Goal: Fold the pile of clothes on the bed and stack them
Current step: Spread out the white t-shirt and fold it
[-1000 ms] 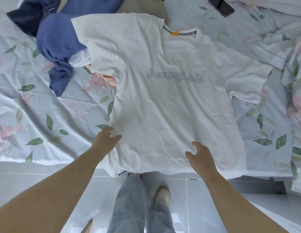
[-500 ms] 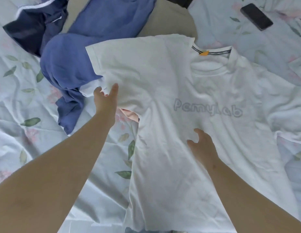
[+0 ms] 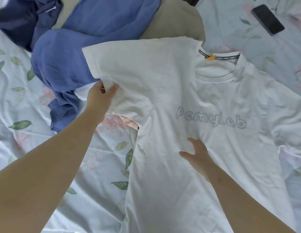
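Three other garments heaped beyond the white short-sleeved cotton T-shirt [image 3: 180,98]: a crumpled mid-blue garment [image 3: 62,52] touching its sleeve, a navy garment [image 3: 23,19] further left, a beige garment [image 3: 176,22] under the collar. Peach cloth [image 3: 128,121] peeking from beneath the armpit; black slab phone [image 3: 267,19] well apart, upper right. Outstretched left hand [image 3: 100,96] pinching the sleeve hem between thumb and fingers. Flat right hand [image 3: 198,153], fingers spread, pressing the chest just below the grey lettering. T-shirt spread face up on the pale-blue floral bed sheet [image 3: 37,148].
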Tool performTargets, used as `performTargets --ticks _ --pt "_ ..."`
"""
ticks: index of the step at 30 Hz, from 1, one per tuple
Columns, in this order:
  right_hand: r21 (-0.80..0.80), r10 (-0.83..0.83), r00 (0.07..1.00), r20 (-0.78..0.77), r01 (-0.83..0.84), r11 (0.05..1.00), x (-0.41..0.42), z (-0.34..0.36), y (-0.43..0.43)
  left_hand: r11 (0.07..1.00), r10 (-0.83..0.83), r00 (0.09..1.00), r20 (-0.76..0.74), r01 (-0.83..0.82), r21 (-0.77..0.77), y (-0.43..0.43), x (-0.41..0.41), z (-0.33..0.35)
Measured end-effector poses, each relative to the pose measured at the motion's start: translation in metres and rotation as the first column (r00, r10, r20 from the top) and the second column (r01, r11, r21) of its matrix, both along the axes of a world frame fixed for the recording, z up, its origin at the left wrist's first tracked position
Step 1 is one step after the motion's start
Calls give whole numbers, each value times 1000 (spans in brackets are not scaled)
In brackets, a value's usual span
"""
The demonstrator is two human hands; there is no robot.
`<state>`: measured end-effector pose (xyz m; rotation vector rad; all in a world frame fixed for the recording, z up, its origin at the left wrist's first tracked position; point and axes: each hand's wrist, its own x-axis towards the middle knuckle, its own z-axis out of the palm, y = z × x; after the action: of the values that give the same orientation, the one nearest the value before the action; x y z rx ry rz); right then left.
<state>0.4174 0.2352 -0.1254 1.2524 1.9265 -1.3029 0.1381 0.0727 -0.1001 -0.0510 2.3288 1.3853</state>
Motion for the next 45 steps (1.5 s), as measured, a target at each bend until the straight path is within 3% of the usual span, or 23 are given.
performTargets --ticks 3,5,9,11,14,16,19,21,25,28,31,33,35,38,40,45 --pt "-32 -22 999 -34 21 999 0 5 7 983 43 995 92 -58 174 2 3 20" --pt "-71 -57 996 -61 52 996 2 9 13 978 30 994 105 -51 201 10 10 34" --pt "-164 -173 978 -117 153 974 10 20 33 944 -152 986 69 124 306 44 36 62" --pt "-176 -215 964 -158 187 966 15 25 48 939 -279 960 22 269 214 76 55 69" --pt "-160 -264 941 -213 233 959 29 31 81 892 -444 896 11 443 -92 137 88 64" --pt "-147 -297 924 -240 268 952 43 35 105 816 -530 846 64 529 -234 171 107 49" --pt "-134 -336 906 -256 311 941 70 33 139 628 -634 748 196 646 -435 198 126 18" --pt "-116 -373 893 -252 355 928 87 26 159 564 -634 729 258 665 -491 204 133 0" --pt "-43 -465 861 -204 467 883 119 3 192 538 -617 736 280 654 -532 206 141 -21" --pt "14 -664 721 -198 680 734 137 -8 205 501 -605 749 269 621 -603 212 152 -33" --pt "57 -902 388 -188 921 384 155 -15 220 358 -648 746 154 476 -803 222 176 -43" --pt "17 -976 146 -163 989 145 165 -16 231 366 -671 735 95 440 -820 232 195 -49" --pt "5 -986 38 -163 999 38 174 -16 244 378 -680 715 158 528 -760 242 211 -58" --pt "99 -969 111 -221 991 92 178 -15 268 342 -665 699 263 597 -726 251 221 -69" --pt "40 -951 151 -269 988 146 177 -14 284 335 -667 697 265 598 -728 250 219 -72" --pt "-16 -884 376 -277 919 395 174 -16 309 300 -675 671 306 629 -717 245 213 -68"
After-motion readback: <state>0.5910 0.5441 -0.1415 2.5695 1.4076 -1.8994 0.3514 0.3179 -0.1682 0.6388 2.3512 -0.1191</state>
